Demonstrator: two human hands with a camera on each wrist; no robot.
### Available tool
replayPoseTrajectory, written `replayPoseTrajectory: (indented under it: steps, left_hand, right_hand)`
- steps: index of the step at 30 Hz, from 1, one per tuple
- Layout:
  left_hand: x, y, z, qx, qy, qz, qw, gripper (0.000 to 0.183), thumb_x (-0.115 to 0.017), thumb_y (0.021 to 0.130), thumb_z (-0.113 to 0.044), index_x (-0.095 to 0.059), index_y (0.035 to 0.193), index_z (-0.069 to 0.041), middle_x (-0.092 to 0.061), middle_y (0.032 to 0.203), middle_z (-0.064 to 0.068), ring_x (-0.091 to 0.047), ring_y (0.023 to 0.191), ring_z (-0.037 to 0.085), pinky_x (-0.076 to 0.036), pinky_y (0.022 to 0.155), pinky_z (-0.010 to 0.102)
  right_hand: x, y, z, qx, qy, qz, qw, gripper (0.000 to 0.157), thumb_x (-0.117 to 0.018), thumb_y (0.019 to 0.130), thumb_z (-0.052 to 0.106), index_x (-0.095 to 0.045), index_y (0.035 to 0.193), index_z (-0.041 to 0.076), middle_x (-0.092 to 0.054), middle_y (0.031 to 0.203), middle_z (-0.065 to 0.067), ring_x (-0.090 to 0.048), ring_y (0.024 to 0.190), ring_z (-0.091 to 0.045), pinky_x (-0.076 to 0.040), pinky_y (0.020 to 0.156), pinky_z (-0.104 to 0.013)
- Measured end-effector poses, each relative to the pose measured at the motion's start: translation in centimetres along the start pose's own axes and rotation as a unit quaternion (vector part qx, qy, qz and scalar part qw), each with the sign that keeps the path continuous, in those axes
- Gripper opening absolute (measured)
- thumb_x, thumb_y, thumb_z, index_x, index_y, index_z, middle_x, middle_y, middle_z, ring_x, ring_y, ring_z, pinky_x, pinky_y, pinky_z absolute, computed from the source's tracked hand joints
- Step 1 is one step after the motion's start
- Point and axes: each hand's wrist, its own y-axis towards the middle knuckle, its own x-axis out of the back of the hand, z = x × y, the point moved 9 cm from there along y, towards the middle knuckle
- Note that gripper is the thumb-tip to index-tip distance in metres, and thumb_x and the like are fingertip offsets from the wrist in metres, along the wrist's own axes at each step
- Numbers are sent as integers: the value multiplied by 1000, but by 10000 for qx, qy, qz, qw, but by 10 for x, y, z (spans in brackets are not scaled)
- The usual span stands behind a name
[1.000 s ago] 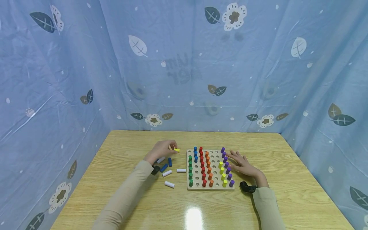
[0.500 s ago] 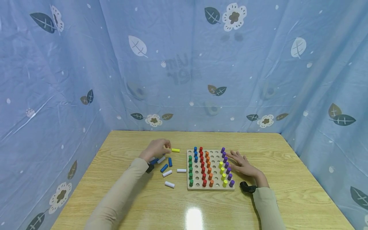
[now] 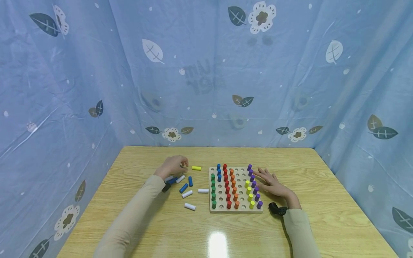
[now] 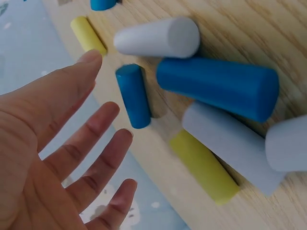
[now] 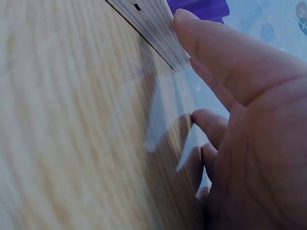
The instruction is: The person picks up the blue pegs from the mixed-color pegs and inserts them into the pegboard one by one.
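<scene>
My left hand (image 3: 172, 166) is over the loose pegs left of the pegboard (image 3: 237, 211), holding nothing. In the left wrist view its fingers are loosely bent, with a blue peg (image 4: 133, 96) just past the fingertips. A yellow peg (image 3: 196, 168) lies alone to the right of this hand. My right hand (image 3: 274, 186) rests beside the board's right side, fingers spread. One fingertip (image 5: 184, 19) sits at the board's edge, near a purple peg (image 5: 211, 8). Green, blue, red, orange, yellow and purple pegs stand upright in columns on the board.
Loose white pegs (image 3: 190, 206) and blue pegs (image 3: 184, 188) are scattered between my left arm and the board. Another yellow peg (image 4: 204, 167) lies against a white one beneath the left hand. A blue patterned curtain (image 3: 206, 89) hangs behind the wooden table (image 3: 329, 215).
My left hand let go of the yellow peg, which now lies on the table. The hand then drew back leftward over the loose pegs. My right hand stayed put.
</scene>
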Motion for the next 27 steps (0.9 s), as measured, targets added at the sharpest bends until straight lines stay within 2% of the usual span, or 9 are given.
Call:
replayPoseTrajectory:
  steps: [10, 17, 20, 21, 27]
  left_hand:
    - [-3, 1, 11, 41, 35, 62, 10000, 19, -74, 79, -18, -66, 97, -14, -64, 102, 7, -59, 93, 24, -45, 83, 46]
    - [-8, 5, 20, 180, -154, 193, 9995, 17, -75, 78, -15, -66, 93, -14, -63, 100, 6, -58, 91, 22, -47, 81, 41]
    - [-10, 6, 23, 187, -325, 289, 9989, 14, -75, 78, -15, -66, 88, -16, -63, 97, 5, -58, 88, 20, -48, 78, 38]
    - [-10, 7, 23, 51, -345, 250, 9991, 14, -76, 77, -17, -65, 86, -16, -63, 94, 4, -57, 85, 19, -48, 73, 36]
    - [-9, 7, 23, -24, -330, 251, 9991, 12, -76, 77, -14, -66, 83, -17, -63, 89, 2, -57, 81, 18, -48, 71, 35]
  right_hand:
    - [0, 2, -7, 73, -29, -106, 9999, 53, -50, 94, 6, -29, 142, -3, -6, 147, -36, 10, 132, -55, 15, 98, -68]
    - [-2, 7, -35, 87, -248, -166, 9995, 55, -50, 94, 8, -29, 144, 3, -6, 149, -31, 9, 135, -52, 14, 99, -67]
    - [-1, 8, -41, 122, -113, -119, 9998, 56, -52, 94, 10, -30, 144, 6, -7, 150, -30, 9, 135, -52, 14, 99, -67]
    - [-1, 8, -42, 120, -56, -106, 9999, 56, -53, 93, 10, -31, 144, 7, -7, 150, -30, 9, 135, -51, 15, 99, -67]
    - [-2, 7, -39, 44, -60, -65, 10000, 56, -52, 94, 11, -30, 145, 8, -6, 150, -29, 10, 136, -50, 14, 100, -67]
